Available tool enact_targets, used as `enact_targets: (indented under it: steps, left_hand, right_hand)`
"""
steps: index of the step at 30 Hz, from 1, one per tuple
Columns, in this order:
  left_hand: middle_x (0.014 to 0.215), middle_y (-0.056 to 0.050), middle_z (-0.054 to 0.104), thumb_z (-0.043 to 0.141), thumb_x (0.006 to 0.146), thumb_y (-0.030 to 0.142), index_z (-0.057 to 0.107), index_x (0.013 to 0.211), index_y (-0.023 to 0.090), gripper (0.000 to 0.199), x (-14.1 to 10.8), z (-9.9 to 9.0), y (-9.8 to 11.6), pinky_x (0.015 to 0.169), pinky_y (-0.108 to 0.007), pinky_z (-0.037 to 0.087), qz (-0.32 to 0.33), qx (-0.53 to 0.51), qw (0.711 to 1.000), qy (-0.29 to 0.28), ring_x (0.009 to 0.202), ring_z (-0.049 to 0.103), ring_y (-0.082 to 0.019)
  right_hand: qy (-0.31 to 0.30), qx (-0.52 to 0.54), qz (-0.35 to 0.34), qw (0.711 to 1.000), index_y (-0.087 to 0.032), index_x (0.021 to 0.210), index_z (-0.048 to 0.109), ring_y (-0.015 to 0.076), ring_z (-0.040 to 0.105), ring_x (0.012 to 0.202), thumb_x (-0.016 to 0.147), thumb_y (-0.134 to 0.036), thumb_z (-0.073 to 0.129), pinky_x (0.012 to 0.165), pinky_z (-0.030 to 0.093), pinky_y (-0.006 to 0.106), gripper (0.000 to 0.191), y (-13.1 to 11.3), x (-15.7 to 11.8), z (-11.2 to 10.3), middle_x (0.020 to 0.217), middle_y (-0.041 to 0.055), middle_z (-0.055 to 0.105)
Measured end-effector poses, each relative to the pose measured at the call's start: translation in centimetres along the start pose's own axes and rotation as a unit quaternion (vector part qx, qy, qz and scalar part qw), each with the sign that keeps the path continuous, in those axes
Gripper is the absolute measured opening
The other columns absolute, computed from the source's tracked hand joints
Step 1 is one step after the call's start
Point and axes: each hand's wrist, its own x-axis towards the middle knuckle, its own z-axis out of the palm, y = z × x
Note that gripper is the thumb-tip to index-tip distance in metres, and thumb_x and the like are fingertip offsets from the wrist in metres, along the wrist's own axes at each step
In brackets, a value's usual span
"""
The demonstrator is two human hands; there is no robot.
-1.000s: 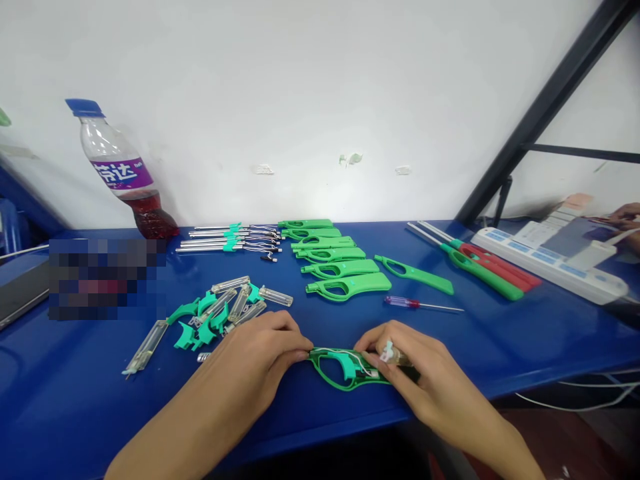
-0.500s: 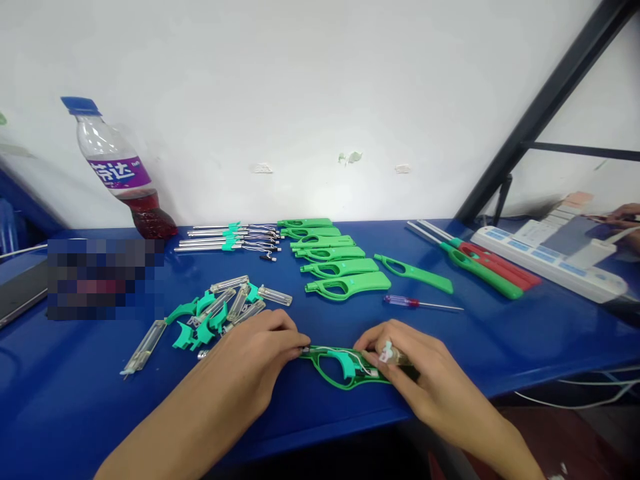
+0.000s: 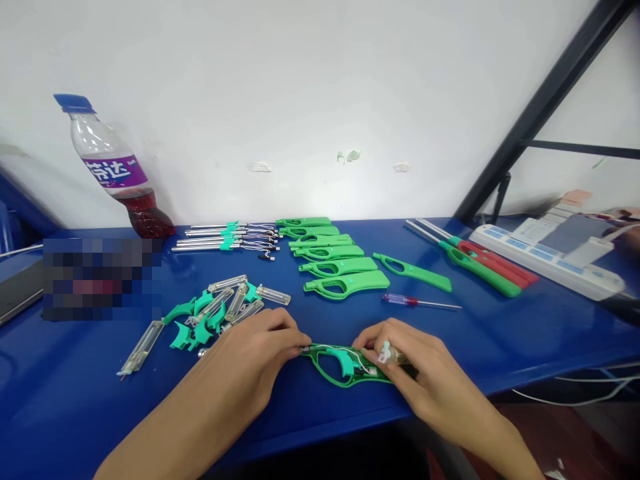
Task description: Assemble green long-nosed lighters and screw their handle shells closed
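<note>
Your left hand (image 3: 260, 353) pinches the narrow nozzle end of an open green lighter shell (image 3: 345, 385) between thumb and fingertips. Your right hand (image 3: 417, 360) grips the shell's handle end and also holds a clear fuel tank (image 3: 395, 355) with a pale top. The shell lies between your hands, close to the near edge of the blue desk (image 3: 310, 430); a teal trigger (image 3: 345, 363) and a white wire (image 3: 357, 353) sit inside it.

Just beyond your left hand, to its left, are loose clear tanks (image 3: 145, 347) mixed with teal triggers (image 3: 181, 336). Past those lie metal lighter tubes (image 3: 200, 248) with wires attached. Straight ahead of your hands is a column of green shells (image 3: 367, 283). Beyond your right hand are a purple-handled screwdriver (image 3: 400, 299) and a separate green shell half (image 3: 423, 275); farther right, green and red lighters (image 3: 487, 273) rest beside a white power strip (image 3: 550, 267). A soda bottle (image 3: 117, 170) leans at far left.
</note>
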Motion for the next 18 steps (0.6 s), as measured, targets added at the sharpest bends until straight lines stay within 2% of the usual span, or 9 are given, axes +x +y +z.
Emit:
enact_targets:
  steps: [11,15,18]
  left_hand:
    - [0.104,-0.003,0.073,0.046,0.104,0.011,0.080,0.103,0.025,0.037,-0.08,0.32,-0.02,0.077,-0.031,0.051,0.011,-0.003,1.000,0.020,0.089,0.072,-0.019]
    - [0.103,-0.003,0.075,0.047,0.104,0.011,0.081,0.104,0.025,0.037,0.03,0.28,-0.02,0.079,-0.032,0.052,0.005,-0.007,1.000,0.016,0.093,0.073,-0.020]
    - [0.103,-0.003,0.077,0.047,0.103,0.010,0.082,0.104,0.025,0.038,0.07,0.45,-0.16,0.078,-0.032,0.053,0.012,-0.006,1.000,0.024,0.092,0.074,-0.020]
  right_hand:
    - [-0.010,0.013,0.024,1.000,-0.026,0.094,0.056,0.0146,0.067,0.098,0.110,-0.016,0.050,0.085,0.047,0.027,0.020,-0.19,0.04,-0.09,0.113,-0.0024,0.074]
    - [-0.022,0.084,0.096,0.992,-0.024,0.081,0.046,0.0136,0.068,0.085,0.108,-0.033,0.060,0.073,0.048,0.025,0.031,-0.48,0.19,-0.42,0.112,-0.0031,0.078]
    - [-0.033,0.109,0.137,0.984,-0.024,0.079,0.047,0.0152,0.070,0.085,0.104,-0.041,0.067,0.070,0.049,0.026,0.036,-0.62,0.40,-0.61,0.113,-0.0015,0.080]
